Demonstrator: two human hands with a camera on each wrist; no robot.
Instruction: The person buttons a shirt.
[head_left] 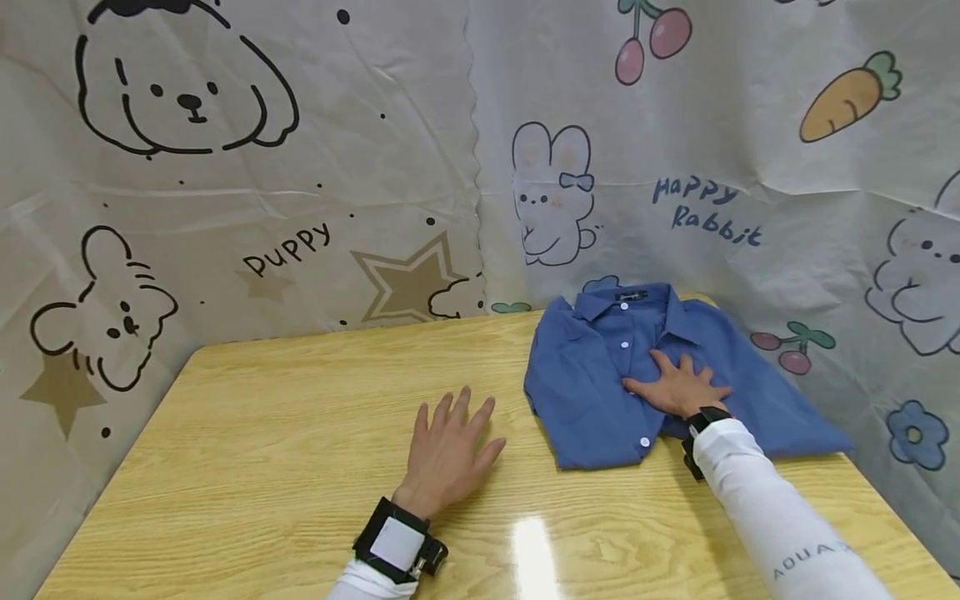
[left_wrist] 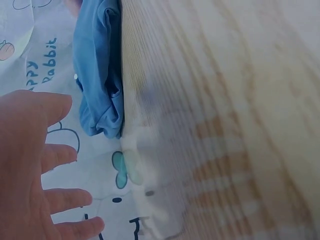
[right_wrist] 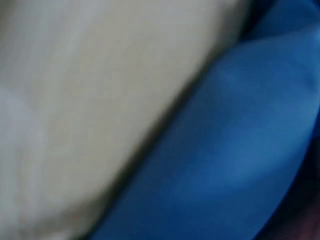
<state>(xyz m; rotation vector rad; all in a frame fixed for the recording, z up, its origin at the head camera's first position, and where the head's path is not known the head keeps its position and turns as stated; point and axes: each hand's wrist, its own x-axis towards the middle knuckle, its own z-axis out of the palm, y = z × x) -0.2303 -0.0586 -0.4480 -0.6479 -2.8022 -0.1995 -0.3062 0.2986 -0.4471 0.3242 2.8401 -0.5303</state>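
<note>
A blue button-up shirt lies on the right part of the table, collar toward the back wall, its left side folded in and its right side spread toward the table's right edge. My right hand rests on the shirt's front, fingers spread, just right of the button line. Left of the shirt, my left hand hovers over the wood with fingers spread and holds nothing. In the left wrist view the shirt shows beyond the thumb side of that hand. Blue cloth fills much of the right wrist view, blurred.
The light wood table stands against walls hung with a printed cloth of puppies, rabbits and fruit. This cloth runs along the table's back, left and right edges. Light glares off the table near its front middle.
</note>
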